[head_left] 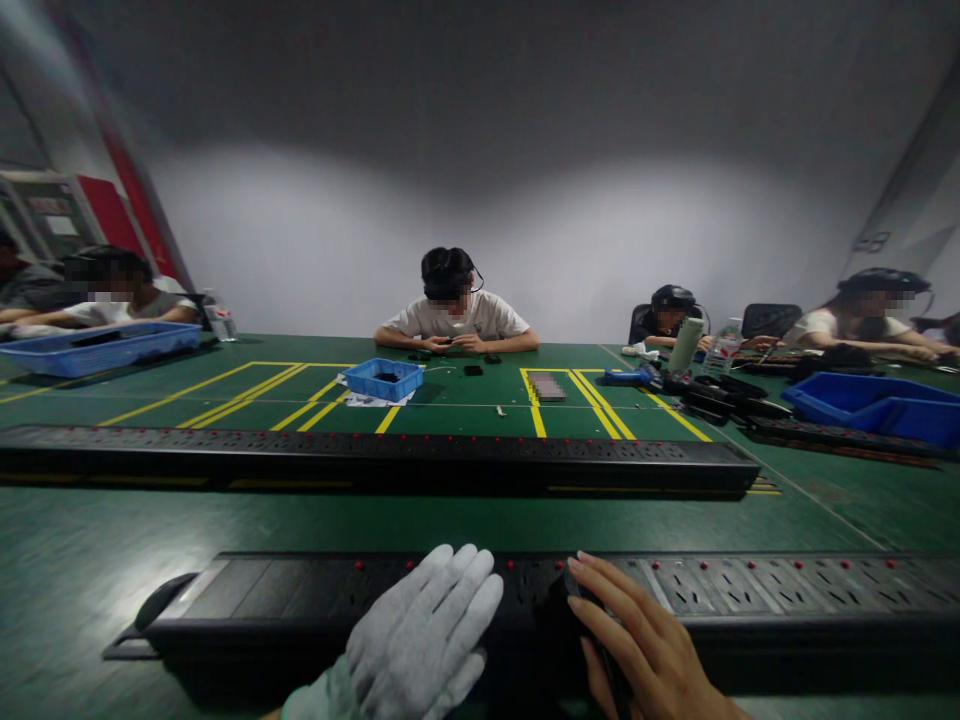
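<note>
A long black power strip (285, 590) lies across the table before me, with a row of sockets and small red dots along its top. My left hand (427, 640), in a pale glove, rests on its front part, fingers stretched out side by side. To the right of it, my bare right hand (645, 640) curls around a dark object (574, 605) at the strip's front side. The fingers cover most of that object, so its kind cannot be made out. Farther back, a second black power strip (390, 460) runs parallel to the first.
Green table (300, 515) with yellow tape lines. A small blue bin (384, 380) holds dark parts. Larger blue bins (877, 405) (105, 350) stand at either side. A blue-handled tool (630, 377) and bottles (724, 345) are at the right. Several people sit around the table.
</note>
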